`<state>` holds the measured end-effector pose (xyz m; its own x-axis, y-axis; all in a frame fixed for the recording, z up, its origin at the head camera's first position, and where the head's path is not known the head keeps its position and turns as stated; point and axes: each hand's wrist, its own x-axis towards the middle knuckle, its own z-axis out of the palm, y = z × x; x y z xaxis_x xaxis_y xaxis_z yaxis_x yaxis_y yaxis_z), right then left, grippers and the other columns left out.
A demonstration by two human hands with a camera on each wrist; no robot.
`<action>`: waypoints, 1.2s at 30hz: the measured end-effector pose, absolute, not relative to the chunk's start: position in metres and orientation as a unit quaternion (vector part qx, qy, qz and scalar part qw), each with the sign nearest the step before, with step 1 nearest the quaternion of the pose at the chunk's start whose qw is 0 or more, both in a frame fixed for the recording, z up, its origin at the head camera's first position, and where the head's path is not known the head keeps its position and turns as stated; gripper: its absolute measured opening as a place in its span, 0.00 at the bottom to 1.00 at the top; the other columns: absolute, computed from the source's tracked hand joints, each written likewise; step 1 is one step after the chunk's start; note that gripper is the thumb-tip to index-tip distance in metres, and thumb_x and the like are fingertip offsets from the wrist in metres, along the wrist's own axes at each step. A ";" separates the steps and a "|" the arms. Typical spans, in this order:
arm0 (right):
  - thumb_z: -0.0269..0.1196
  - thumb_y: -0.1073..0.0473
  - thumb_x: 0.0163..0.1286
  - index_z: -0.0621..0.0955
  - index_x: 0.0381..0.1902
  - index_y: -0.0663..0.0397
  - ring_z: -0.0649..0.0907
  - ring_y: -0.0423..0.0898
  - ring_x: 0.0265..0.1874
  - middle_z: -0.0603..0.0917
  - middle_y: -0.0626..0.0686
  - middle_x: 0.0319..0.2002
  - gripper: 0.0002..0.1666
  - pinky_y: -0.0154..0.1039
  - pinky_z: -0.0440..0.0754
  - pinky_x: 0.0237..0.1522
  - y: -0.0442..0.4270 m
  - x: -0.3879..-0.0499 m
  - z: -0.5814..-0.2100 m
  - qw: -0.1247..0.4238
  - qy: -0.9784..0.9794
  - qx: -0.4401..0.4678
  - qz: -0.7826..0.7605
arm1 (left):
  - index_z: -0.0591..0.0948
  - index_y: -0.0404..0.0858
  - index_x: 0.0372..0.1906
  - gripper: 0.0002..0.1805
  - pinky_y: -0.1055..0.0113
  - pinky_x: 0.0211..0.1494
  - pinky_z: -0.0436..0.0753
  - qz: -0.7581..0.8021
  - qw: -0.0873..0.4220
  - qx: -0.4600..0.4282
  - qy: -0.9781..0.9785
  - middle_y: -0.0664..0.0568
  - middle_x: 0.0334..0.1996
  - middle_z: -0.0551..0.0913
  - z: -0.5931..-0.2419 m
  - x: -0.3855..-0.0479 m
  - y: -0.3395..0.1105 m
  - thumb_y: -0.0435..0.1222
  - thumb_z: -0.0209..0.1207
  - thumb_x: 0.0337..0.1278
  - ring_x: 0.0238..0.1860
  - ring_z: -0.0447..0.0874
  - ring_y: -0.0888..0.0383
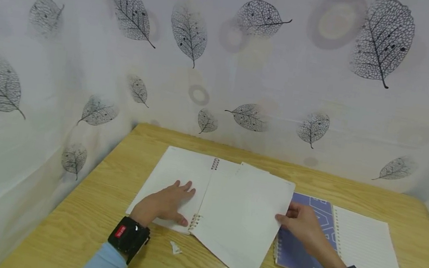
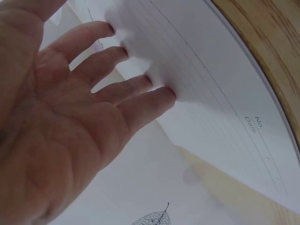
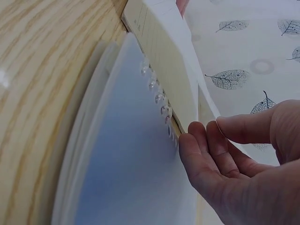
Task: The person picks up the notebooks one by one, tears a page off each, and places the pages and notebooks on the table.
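An open spiral notebook with white pages lies at the middle of the table. My left hand rests on its left page with fingers spread, the thumb near the lower binding rings. In the left wrist view the fingertips touch the faintly lined page. My right hand pinches the right edge of a white sheet between thumb and fingers. The sheet lies askew, its lower corner reaching towards me. The right wrist view shows the thumb against the fingertips at the paper's edge.
A second spiral notebook lies open at the right, its blue patterned cover partly under my right hand and its lined page beside it. A small torn paper scrap lies near the front. Behind the wooden table hangs a leaf-patterned curtain.
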<state>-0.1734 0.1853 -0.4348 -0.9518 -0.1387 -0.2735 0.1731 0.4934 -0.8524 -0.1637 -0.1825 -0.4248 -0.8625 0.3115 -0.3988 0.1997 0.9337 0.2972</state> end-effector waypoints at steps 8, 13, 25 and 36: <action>0.65 0.65 0.70 0.74 0.63 0.78 0.88 0.49 0.43 0.87 0.66 0.46 0.28 0.43 0.91 0.44 0.188 -0.167 -0.433 0.157 0.854 0.015 -0.495 | 0.63 0.39 0.79 0.53 0.43 0.84 0.55 0.130 0.224 0.132 0.957 0.45 0.83 0.52 -0.426 -0.162 -0.182 0.50 0.74 0.50 0.83 0.45 0.35; 0.65 0.65 0.70 0.75 0.62 0.77 0.88 0.50 0.44 0.87 0.66 0.46 0.27 0.44 0.91 0.44 0.191 -0.161 -0.432 0.153 0.859 0.015 -0.488 | 0.62 0.39 0.79 0.53 0.43 0.84 0.56 0.127 0.225 0.134 0.957 0.45 0.83 0.52 -0.425 -0.162 -0.182 0.50 0.74 0.50 0.83 0.45 0.35; 0.65 0.62 0.72 0.74 0.63 0.77 0.89 0.51 0.44 0.87 0.66 0.48 0.28 0.46 0.91 0.45 0.194 -0.155 -0.429 0.160 0.856 0.023 -0.491 | 0.63 0.37 0.79 0.53 0.42 0.84 0.56 0.131 0.220 0.145 0.956 0.43 0.83 0.53 -0.425 -0.162 -0.183 0.49 0.74 0.51 0.82 0.46 0.33; 0.64 0.65 0.72 0.71 0.66 0.78 0.87 0.52 0.47 0.85 0.68 0.50 0.30 0.45 0.91 0.46 0.193 -0.154 -0.429 0.158 0.846 0.022 -0.509 | 0.63 0.39 0.79 0.53 0.43 0.83 0.56 0.130 0.216 0.139 0.958 0.44 0.83 0.53 -0.427 -0.162 -0.183 0.49 0.74 0.50 0.82 0.46 0.34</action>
<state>-0.1541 0.1927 -0.4294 -0.9491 -0.1245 -0.2893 0.1975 0.4801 -0.8547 -0.1622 -0.1831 -0.4272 -0.8677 0.3231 -0.3778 0.2111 0.9276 0.3083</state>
